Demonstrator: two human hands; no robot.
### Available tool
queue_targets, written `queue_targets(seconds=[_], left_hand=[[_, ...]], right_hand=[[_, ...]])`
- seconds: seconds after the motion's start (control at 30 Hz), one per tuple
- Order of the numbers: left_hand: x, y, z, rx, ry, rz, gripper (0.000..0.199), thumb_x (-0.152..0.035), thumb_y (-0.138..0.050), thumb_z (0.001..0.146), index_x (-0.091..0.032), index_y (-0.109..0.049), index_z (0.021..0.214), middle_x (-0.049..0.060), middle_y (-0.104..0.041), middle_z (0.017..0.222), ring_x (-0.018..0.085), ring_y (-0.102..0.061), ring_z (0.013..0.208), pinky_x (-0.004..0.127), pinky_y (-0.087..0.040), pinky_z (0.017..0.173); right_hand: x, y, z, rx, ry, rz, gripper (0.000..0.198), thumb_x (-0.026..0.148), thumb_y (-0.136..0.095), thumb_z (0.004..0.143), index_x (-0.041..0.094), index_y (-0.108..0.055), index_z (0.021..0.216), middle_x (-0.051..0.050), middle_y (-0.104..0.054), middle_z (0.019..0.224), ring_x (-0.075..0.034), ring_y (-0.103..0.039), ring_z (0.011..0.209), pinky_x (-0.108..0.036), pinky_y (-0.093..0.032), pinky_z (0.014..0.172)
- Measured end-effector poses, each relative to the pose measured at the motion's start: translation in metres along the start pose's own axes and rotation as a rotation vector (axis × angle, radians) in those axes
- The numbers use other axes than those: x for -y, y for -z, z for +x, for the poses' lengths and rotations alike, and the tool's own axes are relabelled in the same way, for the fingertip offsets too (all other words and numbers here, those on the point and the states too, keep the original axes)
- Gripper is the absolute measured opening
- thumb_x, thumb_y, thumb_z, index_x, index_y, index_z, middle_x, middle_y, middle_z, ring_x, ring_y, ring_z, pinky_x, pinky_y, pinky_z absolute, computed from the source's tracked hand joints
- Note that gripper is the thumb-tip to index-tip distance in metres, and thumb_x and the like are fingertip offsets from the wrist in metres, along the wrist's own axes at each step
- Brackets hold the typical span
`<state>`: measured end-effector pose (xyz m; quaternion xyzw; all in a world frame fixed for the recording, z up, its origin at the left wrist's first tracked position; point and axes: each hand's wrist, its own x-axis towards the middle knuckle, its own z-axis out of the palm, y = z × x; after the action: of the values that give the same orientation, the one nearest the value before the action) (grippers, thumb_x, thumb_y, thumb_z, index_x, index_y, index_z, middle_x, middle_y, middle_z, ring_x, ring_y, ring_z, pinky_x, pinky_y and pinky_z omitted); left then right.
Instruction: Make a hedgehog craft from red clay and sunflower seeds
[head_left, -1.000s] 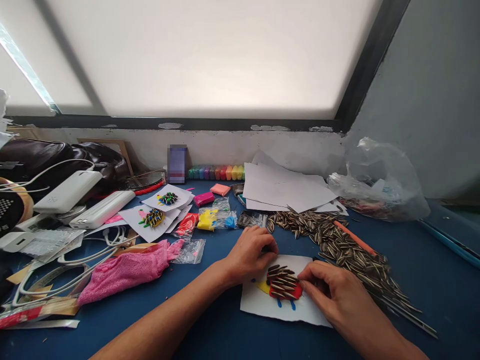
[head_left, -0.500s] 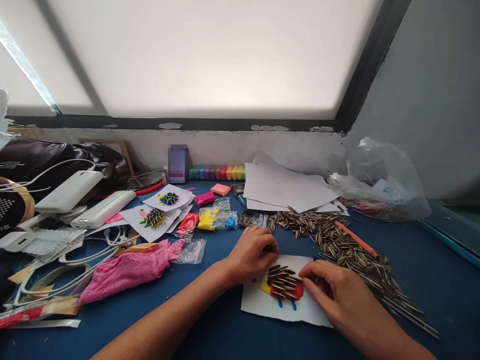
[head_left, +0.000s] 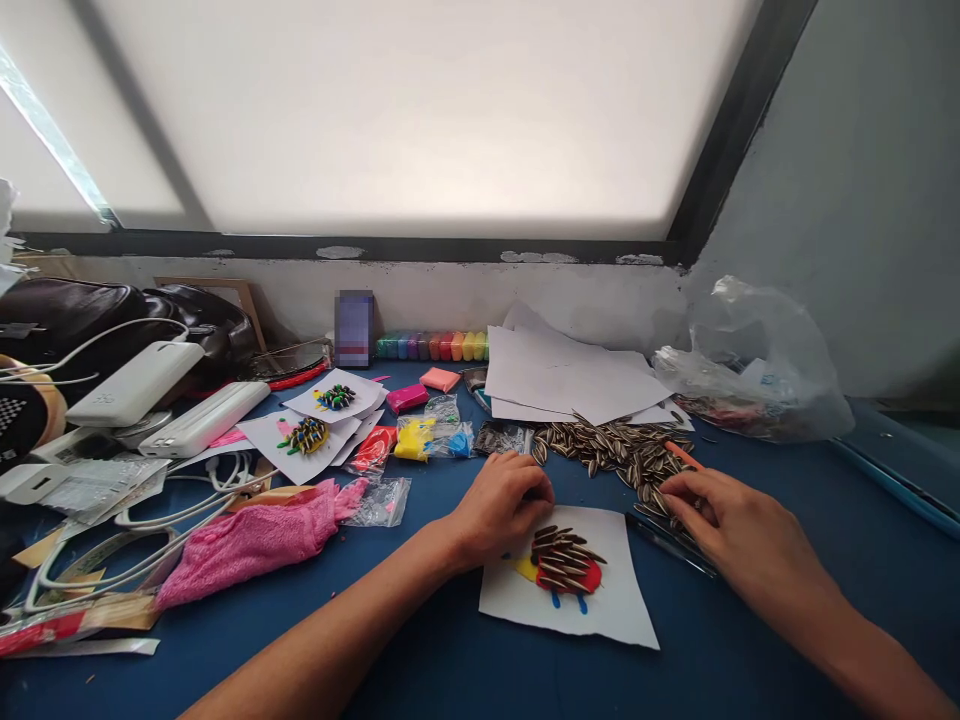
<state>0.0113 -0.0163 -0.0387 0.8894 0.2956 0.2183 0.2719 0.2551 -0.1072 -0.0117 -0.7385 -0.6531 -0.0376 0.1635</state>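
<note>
A clay hedgehog (head_left: 566,572) in red and yellow, with blue legs and rows of sunflower seeds on its back, lies on a white paper sheet (head_left: 615,615). My left hand (head_left: 510,505) rests at the sheet's top left edge, its fingers curled; whatever they hold is hidden. To the right, my right hand (head_left: 724,515) is at the near side of a sunflower seed pile (head_left: 622,445). Its thumb and forefinger pinch together around a seed. A dark pen (head_left: 671,545) lies beside that hand, and an orange stick (head_left: 682,455) is partly covered by it.
Two finished clay hedgehogs (head_left: 306,436) lie on papers at left. Clay packets (head_left: 415,438), blank white sheets (head_left: 574,375) and a plastic bag (head_left: 757,370) stand behind. A pink cloth (head_left: 255,545), white cables and power banks (head_left: 206,418) crowd the left side.
My right hand has left the hedgehog's right side and moved right to the seed pile. The pen has come into view. My left hand has stayed on the sheet's edge.
</note>
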Motion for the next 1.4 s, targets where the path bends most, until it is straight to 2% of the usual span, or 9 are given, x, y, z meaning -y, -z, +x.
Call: queue_targets(seconds=[0.13,0.23,0.5,0.6,0.77,0.9,1.07,1.2,1.4], left_hand=[[0.000,-0.001,0.000,-0.024,-0.012,0.002,0.010,-0.009,-0.056,0.081,-0.017,-0.060,0.076,0.002,-0.062,0.083,0.016,-0.052,0.083,0.032,-0.038,0.079],[0.002,-0.003,0.000,-0.049,-0.013,0.004,0.011,-0.008,-0.055,0.081,-0.017,-0.058,0.076,0.003,-0.062,0.084,0.016,-0.052,0.083,0.031,-0.038,0.080],[0.004,-0.004,0.000,-0.083,0.006,0.033,0.012,-0.006,-0.054,0.079,-0.017,-0.056,0.075,0.002,-0.061,0.082,0.016,-0.051,0.081,0.030,-0.038,0.077],[0.004,-0.005,-0.001,-0.091,0.006,0.038,0.013,-0.005,-0.054,0.078,-0.017,-0.056,0.075,0.002,-0.061,0.082,0.016,-0.051,0.081,0.030,-0.037,0.076],[0.005,-0.006,-0.001,-0.095,-0.001,0.031,0.012,-0.006,-0.053,0.079,-0.017,-0.057,0.076,0.002,-0.061,0.083,0.016,-0.051,0.081,0.030,-0.038,0.078],[0.004,-0.005,-0.001,-0.087,0.000,0.028,0.012,-0.007,-0.053,0.081,-0.017,-0.057,0.076,0.003,-0.061,0.083,0.016,-0.051,0.082,0.030,-0.039,0.079],[0.004,-0.003,-0.001,-0.079,0.008,0.030,0.011,-0.008,-0.054,0.080,-0.017,-0.057,0.076,0.002,-0.061,0.083,0.016,-0.051,0.082,0.030,-0.039,0.078],[0.004,-0.004,-0.001,-0.092,0.001,0.018,0.011,-0.008,-0.053,0.080,-0.017,-0.057,0.075,0.003,-0.061,0.083,0.017,-0.051,0.081,0.031,-0.039,0.078],[0.008,-0.007,-0.001,-0.107,-0.017,0.020,0.012,-0.007,-0.052,0.080,-0.018,-0.057,0.076,0.002,-0.061,0.083,0.016,-0.051,0.081,0.031,-0.039,0.078]], right_hand=[[0.005,-0.002,0.008,-0.004,0.048,-0.031,0.025,0.028,-0.047,0.085,0.025,-0.072,0.081,-0.005,-0.074,0.095,-0.028,-0.071,0.087,-0.034,-0.052,0.061],[0.007,-0.004,0.012,0.004,0.099,-0.072,0.027,0.022,-0.048,0.085,0.025,-0.075,0.085,-0.007,-0.074,0.098,-0.032,-0.059,0.117,-0.037,-0.055,0.072],[0.006,-0.003,0.013,0.124,0.153,-0.186,0.027,0.018,-0.052,0.085,0.025,-0.075,0.096,-0.008,-0.073,0.101,-0.033,-0.051,0.125,-0.037,-0.058,0.072],[0.005,-0.003,0.014,0.115,0.213,-0.161,0.025,0.017,-0.051,0.086,0.025,-0.074,0.093,-0.007,-0.071,0.094,-0.031,-0.057,0.119,-0.036,-0.057,0.075],[0.004,-0.006,0.016,0.088,0.351,-0.138,0.030,0.016,-0.042,0.089,0.024,-0.071,0.089,-0.006,-0.067,0.085,-0.023,-0.068,0.087,-0.038,-0.054,0.077],[0.003,-0.005,0.018,0.098,0.369,-0.134,0.028,0.016,-0.042,0.087,0.025,-0.069,0.086,-0.006,-0.066,0.086,-0.022,-0.066,0.085,-0.039,-0.053,0.079],[0.010,0.007,0.012,0.083,0.231,0.139,0.025,0.031,-0.045,0.088,0.025,-0.068,0.083,-0.005,-0.071,0.085,-0.023,-0.067,0.080,-0.038,-0.054,0.071],[0.024,0.015,-0.002,0.264,0.013,0.404,0.024,0.041,-0.053,0.085,0.024,-0.069,0.082,-0.001,-0.069,0.073,-0.017,-0.061,0.061,-0.028,-0.049,0.052],[0.044,0.013,-0.022,0.374,0.051,0.444,0.023,0.035,-0.051,0.087,0.025,-0.071,0.084,-0.001,-0.070,0.076,-0.016,-0.059,0.063,-0.027,-0.046,0.055]])
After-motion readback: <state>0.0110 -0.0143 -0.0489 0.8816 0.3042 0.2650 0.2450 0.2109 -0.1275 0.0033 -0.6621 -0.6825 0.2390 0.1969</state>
